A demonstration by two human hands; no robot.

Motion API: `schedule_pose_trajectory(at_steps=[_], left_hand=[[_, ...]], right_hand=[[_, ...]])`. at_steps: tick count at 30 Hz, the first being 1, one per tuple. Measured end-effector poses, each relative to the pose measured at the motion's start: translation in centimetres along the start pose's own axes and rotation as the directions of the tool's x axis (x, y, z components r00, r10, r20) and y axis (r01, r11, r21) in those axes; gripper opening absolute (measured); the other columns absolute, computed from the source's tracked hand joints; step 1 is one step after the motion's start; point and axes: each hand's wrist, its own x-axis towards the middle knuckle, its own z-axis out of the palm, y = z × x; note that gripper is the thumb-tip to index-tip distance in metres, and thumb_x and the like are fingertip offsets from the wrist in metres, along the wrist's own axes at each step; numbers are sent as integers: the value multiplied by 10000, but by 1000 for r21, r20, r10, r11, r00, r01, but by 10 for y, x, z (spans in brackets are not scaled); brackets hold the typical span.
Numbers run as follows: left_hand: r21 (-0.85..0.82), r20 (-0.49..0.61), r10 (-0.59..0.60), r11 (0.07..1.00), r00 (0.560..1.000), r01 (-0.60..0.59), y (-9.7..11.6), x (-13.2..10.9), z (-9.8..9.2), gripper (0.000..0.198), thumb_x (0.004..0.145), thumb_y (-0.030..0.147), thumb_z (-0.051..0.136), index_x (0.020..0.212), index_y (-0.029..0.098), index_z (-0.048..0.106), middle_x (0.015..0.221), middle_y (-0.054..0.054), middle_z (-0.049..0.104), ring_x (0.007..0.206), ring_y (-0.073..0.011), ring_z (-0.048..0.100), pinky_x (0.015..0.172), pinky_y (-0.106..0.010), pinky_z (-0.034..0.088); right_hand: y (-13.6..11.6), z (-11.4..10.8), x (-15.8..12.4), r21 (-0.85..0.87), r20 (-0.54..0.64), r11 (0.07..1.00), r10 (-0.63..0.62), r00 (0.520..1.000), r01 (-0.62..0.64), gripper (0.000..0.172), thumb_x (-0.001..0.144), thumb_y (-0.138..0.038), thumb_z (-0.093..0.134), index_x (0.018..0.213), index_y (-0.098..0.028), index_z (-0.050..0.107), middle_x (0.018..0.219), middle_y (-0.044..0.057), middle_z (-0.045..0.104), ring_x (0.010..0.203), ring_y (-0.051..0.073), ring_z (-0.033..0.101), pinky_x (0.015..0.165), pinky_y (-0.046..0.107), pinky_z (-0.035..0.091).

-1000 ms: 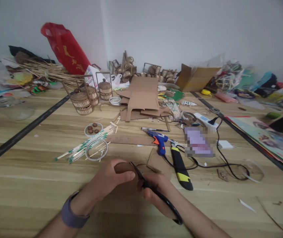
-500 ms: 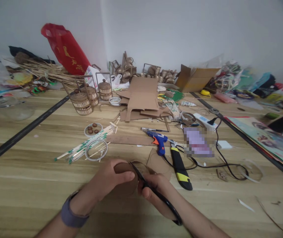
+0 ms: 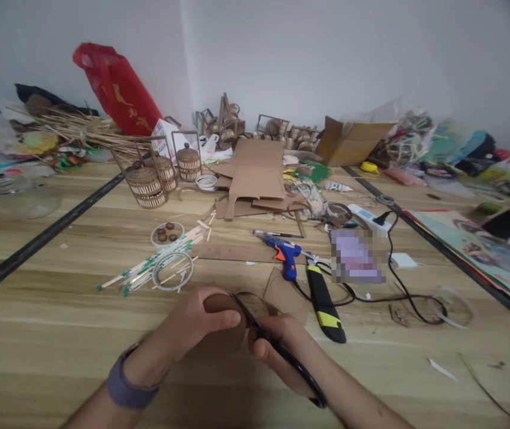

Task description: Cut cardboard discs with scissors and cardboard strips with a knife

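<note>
My left hand [image 3: 192,328] grips a round brown cardboard piece [image 3: 223,325], thumb on top, low over the wooden table [image 3: 58,322]. My right hand [image 3: 282,351] is closed round the handles of black scissors [image 3: 277,348], whose blades reach up across the right edge of the cardboard. A thin trimmed strip curls off beside the blades. A purple band sits on my left wrist.
Just right of my hands lie a cardboard offcut [image 3: 288,292], a black-and-yellow utility knife [image 3: 324,304], a blue glue gun [image 3: 286,256] with its black cable [image 3: 398,286]. Left are bamboo sticks [image 3: 148,268] and a white ring [image 3: 173,271]. Small woven baskets [image 3: 148,182], cardboard sheets [image 3: 255,176] and clutter fill the back.
The scissors have shifted slightly along the cardboard's edge and the piece looks a little turned in my left hand. Otherwise the scene is the same.
</note>
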Motion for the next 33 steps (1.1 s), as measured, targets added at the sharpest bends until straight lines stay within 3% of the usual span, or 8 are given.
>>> schedule_pose_trajectory(at_steps=[6,11,15,20,27,33], left_hand=[[-38,72,6,999,997,-3,2,0,2,306,634,413,810,830,182,771,844,-33,784,837,-254,680,772,-328,492],[-274,-82,-51,961,995,27,2,0,9,363,624,402,815,905,181,752,893,-46,792,855,-257,695,773,-340,521],[-432,-85,-32,902,996,-8,3,0,12,383,630,379,835,940,179,731,909,-48,787,811,-228,692,741,-324,532],[-430,-107,-46,903,993,-4,4,-1,14,371,554,304,867,846,181,674,772,7,728,715,-178,651,649,-264,496],[-403,-85,-18,915,996,-18,-1,-2,13,334,608,332,854,784,177,616,707,38,673,661,-136,596,611,-231,458],[-304,-113,22,951,993,-56,-4,-1,13,312,640,381,853,821,183,694,768,16,713,747,-165,620,681,-248,475]], right_hand=[[3,3,1,20,-43,998,-51,998,52,700,843,-871,364,631,-206,412,578,-50,308,521,97,276,446,243,187],[3,3,3,48,-98,999,-5,995,10,762,806,-911,346,722,-178,536,603,-27,417,540,114,347,466,236,256],[2,3,3,3,-157,999,-45,987,46,845,790,-923,343,903,-140,640,669,-4,500,581,134,404,509,240,329],[-3,1,3,-36,-152,998,-58,987,53,850,811,-896,373,998,-129,688,731,32,593,636,174,496,586,271,430],[-4,-1,5,-121,-187,988,-113,976,91,770,813,-869,433,937,-152,685,705,44,639,612,191,558,578,276,442],[0,2,4,-419,-233,903,-205,951,92,773,792,-900,381,783,-172,643,598,35,615,539,186,552,514,279,351]])
